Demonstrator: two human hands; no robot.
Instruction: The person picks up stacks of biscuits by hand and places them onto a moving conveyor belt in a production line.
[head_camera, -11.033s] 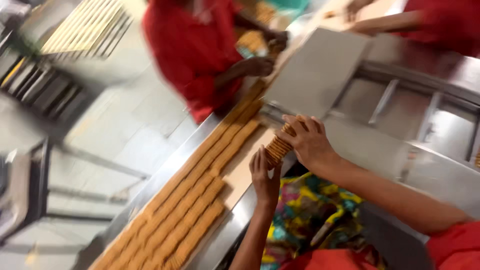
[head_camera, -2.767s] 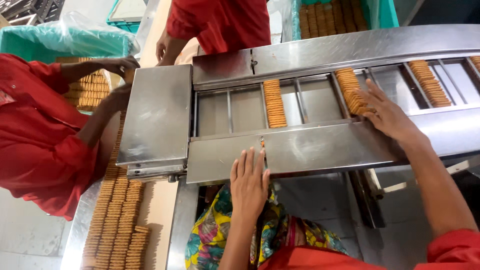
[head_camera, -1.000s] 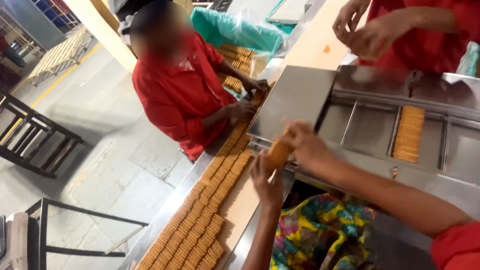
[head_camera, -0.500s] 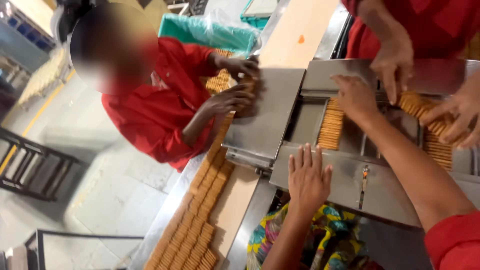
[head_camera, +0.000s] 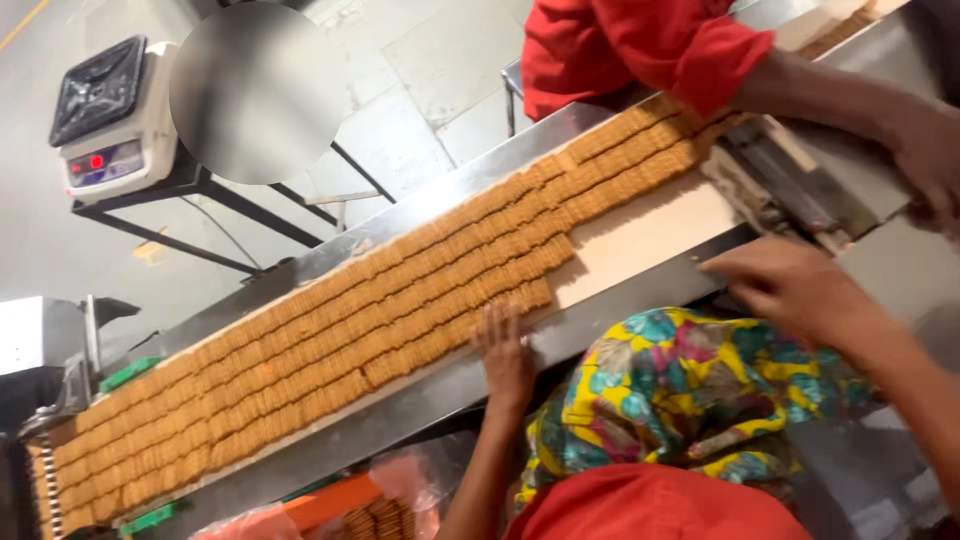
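**Hands at the biscuit line**

Long rows of biscuits (head_camera: 350, 330) lie packed on a pale belt (head_camera: 640, 235) running along a steel worktop (head_camera: 420, 400). The left hand (head_camera: 503, 345) is flat and open, fingers spread, resting on the near edge of the biscuits at the end of the nearest row; it grips nothing. The right hand (head_camera: 790, 285) hovers past the bare end of the belt, fingers loosely bent, holding nothing visible. A co-worker's arm in a red sleeve (head_camera: 640, 50) reaches in over the far end of the biscuits. Beyond the far rail of the worktop, a weighing scale (head_camera: 110, 120) sits on a black stand. Below the worktop's near edge, a bag of biscuits (head_camera: 370, 515) shows.
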